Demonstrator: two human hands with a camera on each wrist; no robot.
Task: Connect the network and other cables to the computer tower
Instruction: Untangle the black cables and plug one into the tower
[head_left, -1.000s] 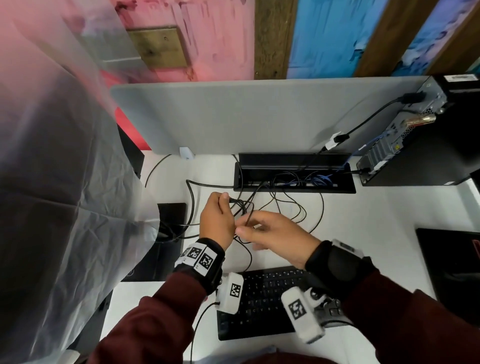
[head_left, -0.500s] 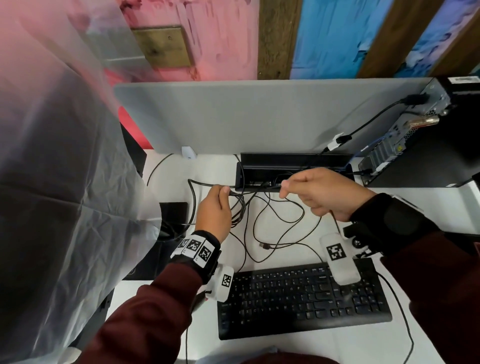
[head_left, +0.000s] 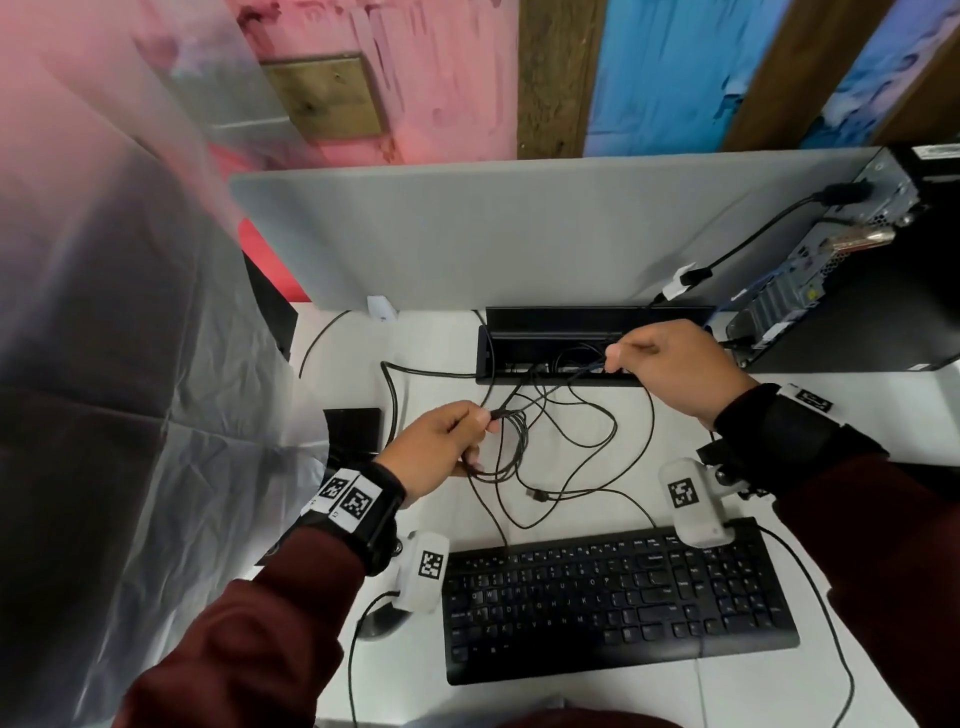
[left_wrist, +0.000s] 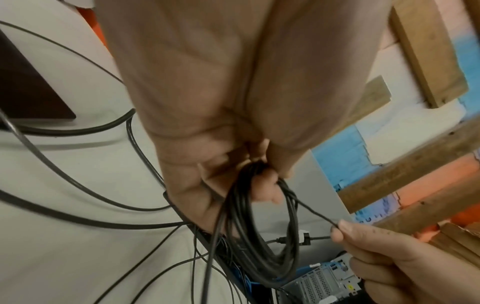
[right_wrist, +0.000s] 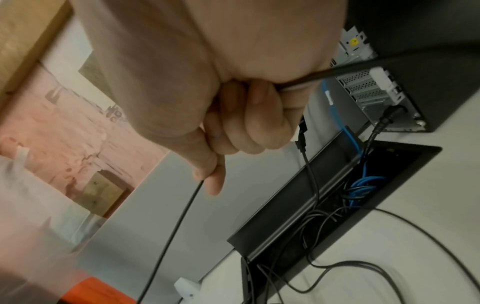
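Observation:
My left hand (head_left: 470, 439) grips a coiled bundle of thin black cable (head_left: 506, 441) above the white desk; the left wrist view shows the coil (left_wrist: 265, 232) hanging from its curled fingers. My right hand (head_left: 631, 353) pinches one strand of that cable (right_wrist: 176, 226) over the black cable tray (head_left: 550, 317), drawn taut from the coil. The computer tower (head_left: 852, 291) lies at the far right with its rear ports facing me; a black power lead (head_left: 769, 228) and a blue network cable (right_wrist: 335, 109) reach it. A loose USB plug (head_left: 536, 495) lies on the desk.
A black keyboard (head_left: 613, 597) lies in front of me with a mouse (head_left: 382, 621) to its left. A grey divider panel (head_left: 519, 228) stands behind the tray. Clear plastic sheeting (head_left: 119, 364) hangs at the left over a dark monitor base (head_left: 353, 431).
My right hand has moved from beside the left hand up and right to the cable tray, drawing a strand out of the coil. The left hand has stayed put on the bundle.

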